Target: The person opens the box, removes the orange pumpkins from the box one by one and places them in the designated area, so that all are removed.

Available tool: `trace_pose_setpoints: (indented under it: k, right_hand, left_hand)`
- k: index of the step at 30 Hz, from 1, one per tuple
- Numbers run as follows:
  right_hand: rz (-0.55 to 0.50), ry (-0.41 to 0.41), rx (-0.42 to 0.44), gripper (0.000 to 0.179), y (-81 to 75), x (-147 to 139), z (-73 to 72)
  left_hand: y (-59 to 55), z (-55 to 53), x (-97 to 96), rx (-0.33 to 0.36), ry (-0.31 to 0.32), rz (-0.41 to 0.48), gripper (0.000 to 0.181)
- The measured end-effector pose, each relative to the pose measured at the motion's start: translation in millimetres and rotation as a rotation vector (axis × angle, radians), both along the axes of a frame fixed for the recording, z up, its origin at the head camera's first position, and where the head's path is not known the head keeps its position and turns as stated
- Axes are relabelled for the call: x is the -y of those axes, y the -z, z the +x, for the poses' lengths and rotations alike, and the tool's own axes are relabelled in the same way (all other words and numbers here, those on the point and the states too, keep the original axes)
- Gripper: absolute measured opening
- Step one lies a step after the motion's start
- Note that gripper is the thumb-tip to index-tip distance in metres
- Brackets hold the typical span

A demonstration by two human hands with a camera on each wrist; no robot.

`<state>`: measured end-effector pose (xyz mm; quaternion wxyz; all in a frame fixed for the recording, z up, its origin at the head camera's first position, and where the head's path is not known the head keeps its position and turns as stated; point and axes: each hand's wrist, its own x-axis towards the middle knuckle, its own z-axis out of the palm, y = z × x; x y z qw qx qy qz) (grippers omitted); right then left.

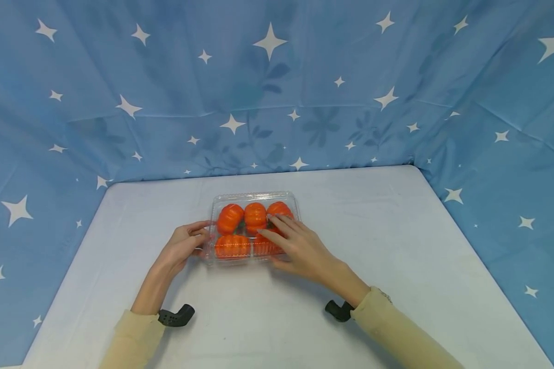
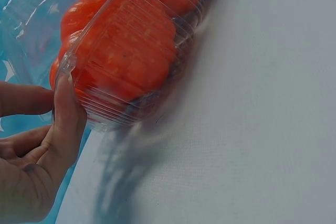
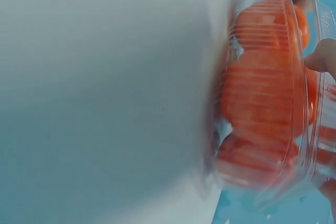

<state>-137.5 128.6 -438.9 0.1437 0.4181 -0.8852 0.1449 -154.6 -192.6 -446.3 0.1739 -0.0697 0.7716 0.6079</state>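
- Pale-yellow sleeves (image 1: 403, 328) lie nearest, reaching in from the near side over the white worktop (image 1: 397, 230).
- Your clear box (image 1: 254, 196) sits slightly left of the worktop's middle, holding orange, ribbed pumpkin-like pieces (image 1: 232, 246).
- Your left grip (image 1: 182, 246) pinches the box's left rim; steady it lightly there.
- Your right grip (image 1: 300, 251) spreads its fingers over the right side; press evenly, close to the rim, so the thin-looking plastic doesn't buckle.

You're at a curtained-off spot: blue star-print cloth (image 1: 304, 92) round your white table (image 1: 424, 256); room type unclear.
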Motion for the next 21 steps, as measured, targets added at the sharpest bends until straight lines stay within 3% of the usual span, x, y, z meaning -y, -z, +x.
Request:
trace_pose_setpoints:
  k: [10, 15, 21]
  right_hand:
    - [-0.035, 0.062, -0.046, 0.071, 6.1, -22, -0.1]
    - [-0.07, 0.117, -0.075, 0.082, 9.3, -27, 1.0]
    - [-0.079, 0.17, -0.024, 0.098, 11.6, -30, 3.5]
  left_hand:
    - [-4.1, 0.0, 0.3, 0.006, 0.01, -0.014, 0.056]
    - [-5.7, -0.2, 0.8, 0.001, 0.024, -0.042, 0.057]
    - [-4.8, 0.0, 0.0, 0.001, 0.03, -0.067, 0.056]
